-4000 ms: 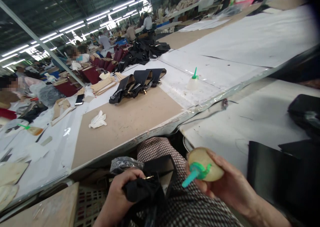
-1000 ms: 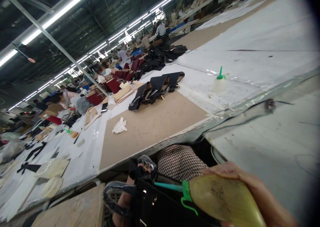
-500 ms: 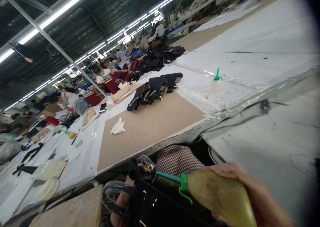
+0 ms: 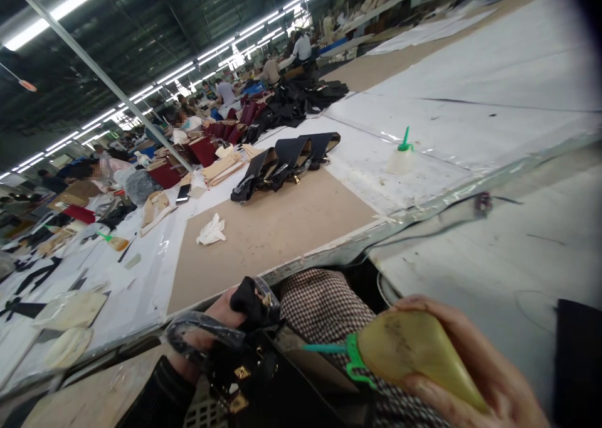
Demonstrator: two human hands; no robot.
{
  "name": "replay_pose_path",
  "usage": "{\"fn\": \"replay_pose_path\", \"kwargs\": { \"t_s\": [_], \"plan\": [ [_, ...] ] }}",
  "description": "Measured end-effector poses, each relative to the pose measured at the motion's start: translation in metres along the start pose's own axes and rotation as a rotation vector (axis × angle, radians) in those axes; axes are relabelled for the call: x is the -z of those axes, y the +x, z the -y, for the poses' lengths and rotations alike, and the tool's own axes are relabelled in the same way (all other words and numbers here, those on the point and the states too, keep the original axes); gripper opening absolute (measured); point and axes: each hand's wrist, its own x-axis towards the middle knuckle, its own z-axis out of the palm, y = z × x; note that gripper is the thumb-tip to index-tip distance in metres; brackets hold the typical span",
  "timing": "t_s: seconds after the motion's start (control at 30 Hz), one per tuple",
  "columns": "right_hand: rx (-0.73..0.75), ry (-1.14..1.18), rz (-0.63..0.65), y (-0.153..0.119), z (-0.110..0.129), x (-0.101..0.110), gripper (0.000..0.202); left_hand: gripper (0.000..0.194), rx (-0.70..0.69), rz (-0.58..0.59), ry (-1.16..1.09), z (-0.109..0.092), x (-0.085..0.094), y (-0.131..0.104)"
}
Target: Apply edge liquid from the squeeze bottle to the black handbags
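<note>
My right hand (image 4: 489, 365) is wrapped round a yellowish squeeze glue bottle (image 4: 409, 349) with a green cap and a long thin nozzle. The nozzle points left, its tip close to the open edge of a black handbag (image 4: 282, 381) with gold fittings. Behind that bag's plastic-wrapped handle, my left hand (image 4: 219, 315) grips the bag at its upper side, its fingers partly hidden by black material. The bag lies tilted over my lap, against checked cloth (image 4: 324, 299). Whether the nozzle touches the bag I cannot tell.
Three black bags (image 4: 294, 158) lie in a row on the brown board (image 4: 282, 227) of the worktable. A crumpled white cloth (image 4: 211, 230), another glue bottle (image 4: 401, 158) and a phone (image 4: 183, 194) are there too. Several people sit at tables further back.
My right hand has drawn the bottle's nozzle back from over the bag's opening to its edge. The bag has tilted and shifted left, and more of my left hand shows.
</note>
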Motion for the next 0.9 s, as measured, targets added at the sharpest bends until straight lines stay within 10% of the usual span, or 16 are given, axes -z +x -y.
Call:
{"fn": "replay_pose_path", "kwargs": {
  "t_s": [0.33, 0.9],
  "plan": [
    [-0.047, -0.144, 0.212, 0.016, -0.028, -0.005, 0.051, 0.021, 0.026, 0.057, -0.094, 0.055, -0.022, 0.063],
    [0.078, -0.157, 0.352, 0.052, -0.036, -0.016, 0.052, 0.021, 0.069, 0.049, -0.144, 0.054, -0.023, 0.059]
  ]
}}
